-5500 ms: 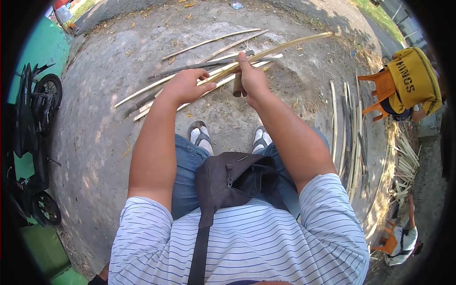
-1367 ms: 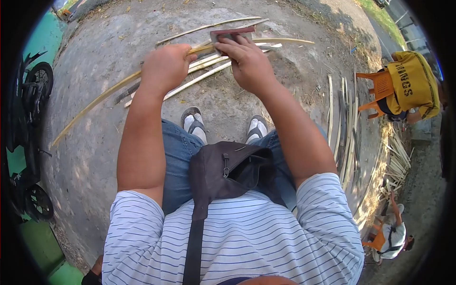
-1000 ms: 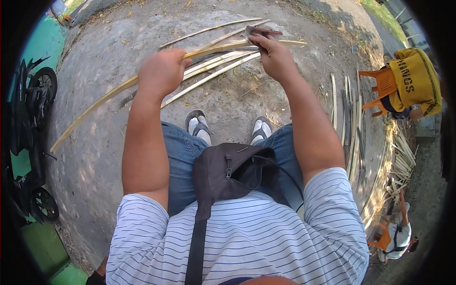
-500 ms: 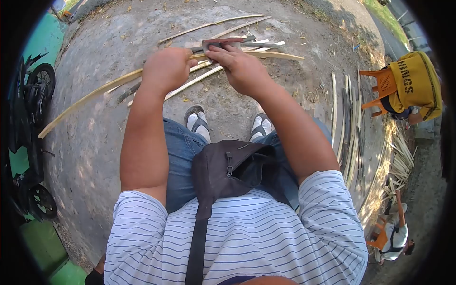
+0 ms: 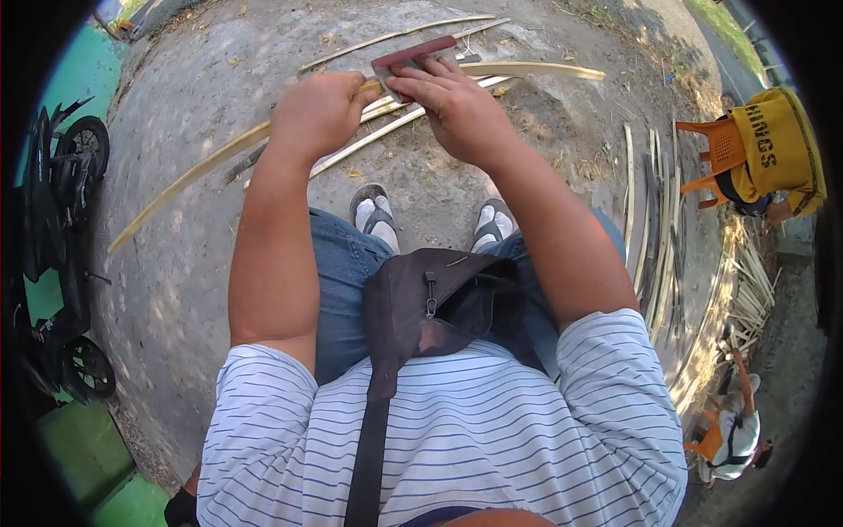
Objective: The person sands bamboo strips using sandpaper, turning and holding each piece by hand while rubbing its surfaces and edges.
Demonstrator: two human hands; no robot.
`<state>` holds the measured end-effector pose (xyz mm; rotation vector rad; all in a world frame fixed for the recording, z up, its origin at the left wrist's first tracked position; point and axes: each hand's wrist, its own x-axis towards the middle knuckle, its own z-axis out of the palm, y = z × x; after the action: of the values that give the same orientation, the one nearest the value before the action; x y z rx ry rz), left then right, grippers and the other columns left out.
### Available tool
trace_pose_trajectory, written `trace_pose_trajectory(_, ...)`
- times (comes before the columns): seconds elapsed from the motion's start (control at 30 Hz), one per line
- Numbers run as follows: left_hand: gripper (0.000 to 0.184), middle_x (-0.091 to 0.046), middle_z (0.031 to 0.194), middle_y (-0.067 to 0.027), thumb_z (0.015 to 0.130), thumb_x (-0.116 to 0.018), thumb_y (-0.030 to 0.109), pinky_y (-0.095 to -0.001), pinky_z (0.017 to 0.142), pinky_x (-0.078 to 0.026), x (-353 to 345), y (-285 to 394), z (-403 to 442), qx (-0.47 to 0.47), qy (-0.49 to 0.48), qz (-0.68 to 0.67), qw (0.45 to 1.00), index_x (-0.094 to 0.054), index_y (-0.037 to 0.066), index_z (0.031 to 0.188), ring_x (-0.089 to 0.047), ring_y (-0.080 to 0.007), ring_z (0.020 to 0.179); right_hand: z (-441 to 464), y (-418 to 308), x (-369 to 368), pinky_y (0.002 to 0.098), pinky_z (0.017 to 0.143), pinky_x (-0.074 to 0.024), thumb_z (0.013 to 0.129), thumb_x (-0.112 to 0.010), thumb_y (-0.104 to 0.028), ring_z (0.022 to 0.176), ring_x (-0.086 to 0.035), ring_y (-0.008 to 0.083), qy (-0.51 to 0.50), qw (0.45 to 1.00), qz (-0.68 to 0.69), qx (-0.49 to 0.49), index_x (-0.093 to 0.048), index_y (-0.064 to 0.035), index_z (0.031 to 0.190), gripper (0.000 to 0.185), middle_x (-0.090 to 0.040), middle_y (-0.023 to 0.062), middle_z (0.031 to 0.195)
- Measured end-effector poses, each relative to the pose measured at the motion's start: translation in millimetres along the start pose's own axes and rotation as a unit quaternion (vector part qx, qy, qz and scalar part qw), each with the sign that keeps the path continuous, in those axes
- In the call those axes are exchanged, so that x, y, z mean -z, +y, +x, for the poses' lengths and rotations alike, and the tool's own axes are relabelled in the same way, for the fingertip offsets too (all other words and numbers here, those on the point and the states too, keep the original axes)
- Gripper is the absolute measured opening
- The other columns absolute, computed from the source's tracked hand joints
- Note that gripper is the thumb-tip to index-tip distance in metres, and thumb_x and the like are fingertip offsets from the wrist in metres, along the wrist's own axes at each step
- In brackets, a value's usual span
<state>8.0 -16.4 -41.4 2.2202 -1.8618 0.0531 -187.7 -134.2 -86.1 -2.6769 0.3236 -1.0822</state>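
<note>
My left hand (image 5: pixel 318 112) is closed around a long, pale, slightly bowed wooden strip (image 5: pixel 198 176), which runs from lower left up to the right past both hands. Against the strip, my right hand (image 5: pixel 458 110) presses a folded piece of sandpaper (image 5: pixel 413 54), reddish-brown on one face and greyish on the other. Its fingers lie bent over the sheet, and the palm side is hidden. Beneath the hands, more wooden strips (image 5: pixel 373 136) lie crossed on the ground, partly covered by my hands.
Two thin strips (image 5: pixel 395 39) lie on the ground ahead. More strips (image 5: pixel 659 220) lie at the right, near an orange chair (image 5: pixel 722 145) bearing a yellow cloth (image 5: pixel 777 145). A motorcycle (image 5: pixel 66 228) stands at the left. Another person (image 5: pixel 738 430) is at lower right.
My right hand and the sandpaper have shifted slightly up and right, the sandpaper now tilted. The strip's right end has moved right and up with the left hand still gripping it.
</note>
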Motion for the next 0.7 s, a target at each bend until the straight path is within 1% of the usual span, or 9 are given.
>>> trace_pose_trajectory(0.07, 0.029, -0.072, 0.09, -0.0165, 0.097, -0.064, 0.038, -0.0528, 0.073, -0.055, 15.6, 3.1, -1.7, 0.043, 0.008, -0.007, 0.999, -0.071, 0.01, 0.094, -0.07, -0.0401, 0.087, -2.0, 46.3, 23.1, 0.045, 0.107, -0.0485, 0.089, -0.058, 0.001, 0.131, -0.057, 0.0351, 0.04, 0.996, -0.036, -0.07, -0.07, -0.0131, 0.127, 0.042, -0.068, 0.0094, 0.134)
trace_pose_trajectory(0.13, 0.028, -0.073, 0.091, -0.0158, 0.097, -0.064, 0.038, -0.0533, 0.073, -0.055, 25.4, -6.3, -6.8, 0.067, 0.0, 0.015, 0.998, -0.071, 0.011, 0.095, -0.069, -0.0405, 0.087, -18.1, 95.2, 44.0, 0.0448, 0.099, -0.0536, 0.097, -0.058, -0.005, 0.127, -0.059, 0.0352, 0.038, 0.968, 0.008, -0.246, -0.069, -0.0139, 0.128, 0.034, -0.067, 0.0126, 0.134)
trace_pose_trajectory(0.23, 0.028, -0.073, 0.091, -0.0155, 0.097, -0.064, 0.038, -0.0538, 0.073, -0.055, 21.1, -3.9, -5.4, 0.058, 0.009, 0.036, 0.998, -0.072, 0.011, 0.096, -0.069, -0.0411, 0.086, -23.4, 85.2, 26.7, 0.0437, 0.101, -0.0534, 0.1, -0.058, -0.005, 0.129, -0.059, 0.0375, 0.01, 0.974, -0.007, -0.225, -0.068, -0.0168, 0.131, 0.034, -0.064, 0.0144, 0.138)
trace_pose_trajectory(0.37, 0.029, -0.073, 0.091, -0.016, 0.097, -0.064, 0.038, -0.0538, 0.073, -0.054, 11.1, -0.4, -0.1, 0.024, -0.01, 0.023, 0.999, -0.071, 0.01, 0.095, -0.069, -0.0411, 0.086, 0.0, -9.6, -0.3, 0.0486, 0.107, -0.0498, 0.091, -0.061, 0.002, 0.136, -0.054, 0.034, -0.025, 0.999, -0.019, 0.015, -0.065, -0.0151, 0.133, 0.045, -0.065, 0.0093, 0.139)
trace_pose_trajectory(0.47, 0.029, -0.073, 0.091, -0.0165, 0.097, -0.064, 0.038, -0.0533, 0.073, -0.054, 9.0, -12.3, -4.8, 0.027, 0.017, -0.008, 0.999, -0.072, 0.01, 0.096, -0.069, -0.0409, 0.087, -6.8, 45.6, 12.9, 0.0446, 0.102, -0.0521, 0.095, -0.059, 0.0, 0.127, -0.061, 0.0334, 0.012, 0.997, -0.051, -0.062, -0.066, -0.0157, 0.133, 0.042, -0.067, 0.0112, 0.135)
trace_pose_trajectory(0.5, 0.029, -0.073, 0.091, -0.0166, 0.097, -0.064, 0.038, -0.0533, 0.074, -0.054, 14.6, -15.8, -6.2, 0.044, 0.005, 0.001, 0.999, -0.072, 0.01, 0.096, -0.069, -0.0408, 0.087, -7.1, 66.8, 30.5, 0.0466, 0.095, -0.055, 0.094, -0.057, -0.001, 0.119, -0.064, 0.0357, -0.001, 0.984, -0.023, -0.177, -0.068, -0.0135, 0.127, 0.038, -0.068, 0.0117, 0.131)
trace_pose_trajectory(0.57, 0.029, -0.073, 0.091, -0.0166, 0.097, -0.064, 0.038, -0.0531, 0.074, -0.054, 25.4, -18.8, -11.6, 0.081, -0.021, 0.016, 0.996, -0.072, 0.01, 0.096, -0.069, -0.0408, 0.087, -30.2, 118.4, 36.5, 0.0485, 0.087, -0.0561, 0.098, -0.056, -0.006, 0.109, -0.069, 0.0353, -0.007, 0.961, -0.006, -0.276, -0.068, -0.0178, 0.13, 0.036, -0.07, 0.0145, 0.125)
trace_pose_trajectory(0.63, 0.03, -0.073, 0.09, -0.0166, 0.097, -0.063, 0.038, -0.0532, 0.073, -0.054, 25.6, -10.5, -9.4, 0.063, -0.032, 0.034, 0.997, -0.071, 0.01, 0.096, -0.069, -0.0409, 0.087, -35.6, 108.8, 14.8, 0.0479, 0.089, -0.0556, 0.097, -0.056, -0.005, 0.109, -0.068, 0.0361, -0.035, 0.97, -0.063, -0.233, -0.068, -0.0175, 0.129, 0.037, -0.069, 0.0154, 0.125)
trace_pose_trajectory(0.7, 0.029, -0.072, 0.089, -0.017, 0.097, -0.064, 0.037, -0.0527, 0.073, -0.053, 20.1, -3.9, -3.3, 0.042, -0.034, 0.031, 0.998, -0.071, 0.009, 0.095, -0.068, -0.041, 0.087, -8.8, 33.6, 7.0, 0.0452, 0.1, -0.0536, 0.097, -0.059, -0.002, 0.124, -0.062, 0.0371, -0.092, 0.981, -0.027, -0.171, -0.065, -0.0186, 0.134, 0.041, -0.064, 0.0105, 0.139)
